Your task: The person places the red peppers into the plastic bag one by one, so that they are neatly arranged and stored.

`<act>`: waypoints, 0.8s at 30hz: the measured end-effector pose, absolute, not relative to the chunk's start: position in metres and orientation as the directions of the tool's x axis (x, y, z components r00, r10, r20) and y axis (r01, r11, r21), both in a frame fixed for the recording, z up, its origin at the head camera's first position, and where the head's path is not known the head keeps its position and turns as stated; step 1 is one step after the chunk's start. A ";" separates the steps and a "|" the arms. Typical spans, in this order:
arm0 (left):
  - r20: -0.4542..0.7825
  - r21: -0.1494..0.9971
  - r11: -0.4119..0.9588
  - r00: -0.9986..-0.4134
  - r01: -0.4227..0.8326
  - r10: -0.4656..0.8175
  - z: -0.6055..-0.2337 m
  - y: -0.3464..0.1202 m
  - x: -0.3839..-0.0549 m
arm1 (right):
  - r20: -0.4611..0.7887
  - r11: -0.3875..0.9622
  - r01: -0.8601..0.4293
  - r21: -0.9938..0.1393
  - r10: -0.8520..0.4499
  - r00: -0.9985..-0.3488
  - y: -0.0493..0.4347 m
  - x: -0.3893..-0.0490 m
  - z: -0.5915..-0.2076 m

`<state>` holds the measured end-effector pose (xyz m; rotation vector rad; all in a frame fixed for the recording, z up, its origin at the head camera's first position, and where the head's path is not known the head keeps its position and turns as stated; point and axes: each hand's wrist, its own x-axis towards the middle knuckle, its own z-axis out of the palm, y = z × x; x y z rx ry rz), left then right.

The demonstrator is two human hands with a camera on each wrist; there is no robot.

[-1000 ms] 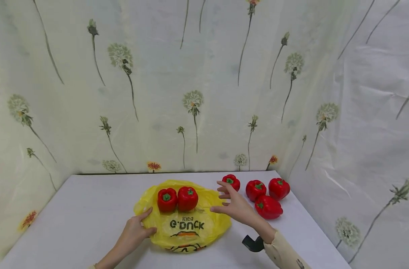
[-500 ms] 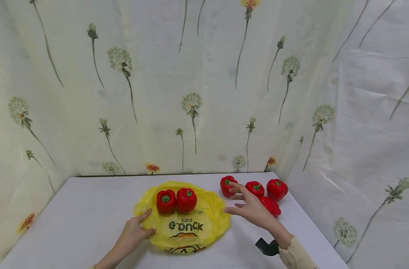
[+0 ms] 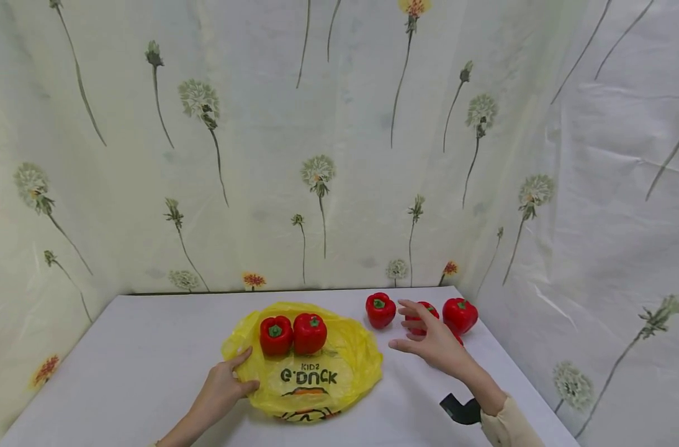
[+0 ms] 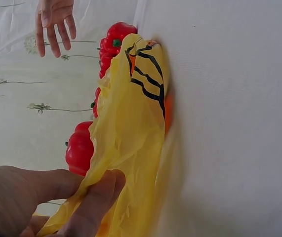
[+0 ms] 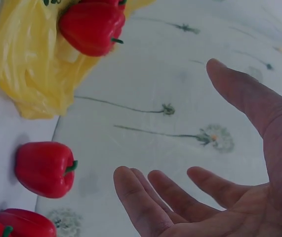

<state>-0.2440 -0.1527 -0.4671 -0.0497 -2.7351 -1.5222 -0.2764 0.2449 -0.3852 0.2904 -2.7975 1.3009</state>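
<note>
A yellow plastic bag (image 3: pixel 350 366) with printed lettering lies spread on the table, its left edge pinched by my left hand (image 3: pixel 222 388). In the left wrist view, thumb and fingers (image 4: pixel 99 197) hold the bag's edge. Two red bell peppers, one at left (image 3: pixel 275 336) and one at right (image 3: pixel 310 333), sit on the bag's far half. My right hand (image 3: pixel 437 341) hovers with spread fingers and nothing in it. Just left of it stands a single bell pepper (image 3: pixel 380 310); other bell peppers behind it are partly hidden, with one (image 3: pixel 459 315) visible at far right.
A white table (image 3: pixel 144 360) carries everything. Flower-patterned curtains (image 3: pixel 261 217) hang behind it and along the sides. A black strap-like piece (image 3: pixel 460 410) sits by the right sleeve (image 3: pixel 509 425).
My right hand has moved right, away from the bag and past the single bell pepper, towards the right-hand group. The left hand stays at the bag's edge.
</note>
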 end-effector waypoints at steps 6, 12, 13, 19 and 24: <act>0.029 0.850 0.526 -0.999 0.041 0.032 -0.468 -0.152 -0.244 | 0.165 0.635 -0.210 -0.743 -0.131 -0.978 0.261 -0.281 -0.380; 0.029 0.848 0.528 -0.999 0.044 0.035 -0.469 -0.151 -0.243 | 0.140 0.645 -0.153 -0.749 -0.072 -0.988 0.279 -0.284 -0.378; 0.027 0.848 0.528 -0.999 0.042 0.036 -0.469 -0.151 -0.243 | 0.139 0.647 -0.148 -0.748 -0.065 -0.988 0.282 -0.285 -0.378; 0.027 0.849 0.526 -0.999 0.042 0.037 -0.470 -0.151 -0.245 | 0.165 0.652 -0.153 -0.743 -0.043 -0.985 0.302 -0.298 -0.382; 0.027 0.844 0.534 -0.999 0.040 0.032 -0.471 -0.150 -0.245 | 0.143 0.650 -0.129 -0.749 -0.031 -0.989 0.311 -0.301 -0.383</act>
